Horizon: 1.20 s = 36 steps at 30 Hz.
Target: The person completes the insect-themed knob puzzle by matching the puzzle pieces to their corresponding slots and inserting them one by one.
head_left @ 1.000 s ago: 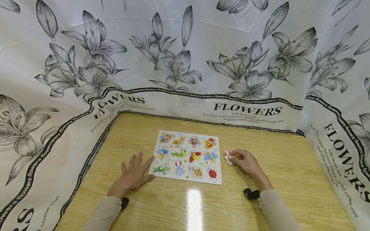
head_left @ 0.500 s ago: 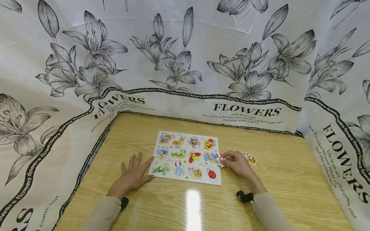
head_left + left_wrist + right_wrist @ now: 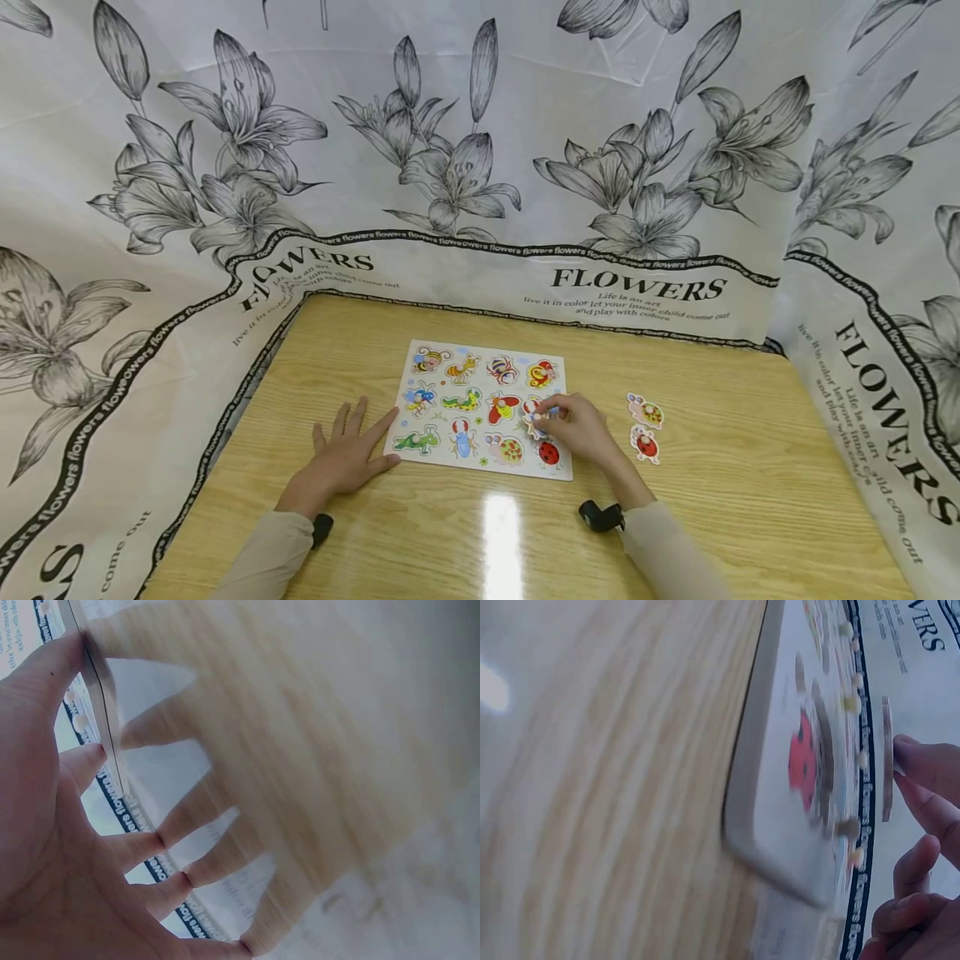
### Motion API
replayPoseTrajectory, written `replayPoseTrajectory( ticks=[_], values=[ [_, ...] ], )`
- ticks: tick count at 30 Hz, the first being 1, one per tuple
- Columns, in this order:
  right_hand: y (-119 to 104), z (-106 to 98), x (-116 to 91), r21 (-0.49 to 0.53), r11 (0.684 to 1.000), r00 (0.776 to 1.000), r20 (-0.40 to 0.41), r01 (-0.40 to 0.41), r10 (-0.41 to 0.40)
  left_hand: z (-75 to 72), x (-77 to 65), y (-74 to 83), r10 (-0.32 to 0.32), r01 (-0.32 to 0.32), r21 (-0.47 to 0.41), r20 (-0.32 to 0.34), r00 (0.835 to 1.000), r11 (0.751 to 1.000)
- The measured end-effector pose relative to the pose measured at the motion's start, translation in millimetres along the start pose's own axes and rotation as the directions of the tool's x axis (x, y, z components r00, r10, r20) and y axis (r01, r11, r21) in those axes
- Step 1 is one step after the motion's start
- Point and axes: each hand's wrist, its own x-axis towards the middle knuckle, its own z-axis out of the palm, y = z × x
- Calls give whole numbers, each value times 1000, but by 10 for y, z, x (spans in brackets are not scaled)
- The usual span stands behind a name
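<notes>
My right hand (image 3: 583,429) pinches a knobbed puzzle piece (image 3: 532,417) picturing a stag beetle with red pincers. In the right wrist view the piece (image 3: 888,761) is edge-on, raised above the puzzle board (image 3: 780,840). The white board (image 3: 567,468) lies flat, with rows of colourful insects, several of them knobbed pieces. Below the right hand shows the red ladybug picture (image 3: 549,455), and the blue stag beetle picture (image 3: 463,438) sits in the front row. My left hand (image 3: 341,458) rests spread on the table, thumb and index fingertip at the board's left edge.
A snail piece (image 3: 647,411) and a ladybug piece (image 3: 645,444) lie on the wooden table (image 3: 735,467), right of the board. Flower-printed cloth (image 3: 450,183) encloses the table at the back and sides. Light glares off the tabletop near the front.
My right hand has carried the stag beetle piece leftward from beside the board to above its right part, uncovering the snail and ladybug pieces. The left hand stays in place.
</notes>
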Motion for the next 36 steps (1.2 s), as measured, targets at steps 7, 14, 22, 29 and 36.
replayPoseTrajectory(
  ticks=[7,14,22,29,36],
  values=[
    [-151,207,53,-2,998,998,0,57,-57,-13,-8,12,-1,1,-1,-3,1000,1000],
    [-312,437,115,-19,996,996,32,89,-88,-25,-18,21,1,-1,-13,-6,1000,1000],
    [-490,681,125,-25,989,988,44,148,-147,-8,-3,-2,-1,1,-11,0,1000,1000],
    [-603,801,135,-46,990,990,57,130,-127,1,0,-16,5,-5,-4,-3,1000,1000],
    [-625,888,166,-86,991,992,88,100,-92,11,6,-27,4,-4,1,2,1000,1000]
  ],
)
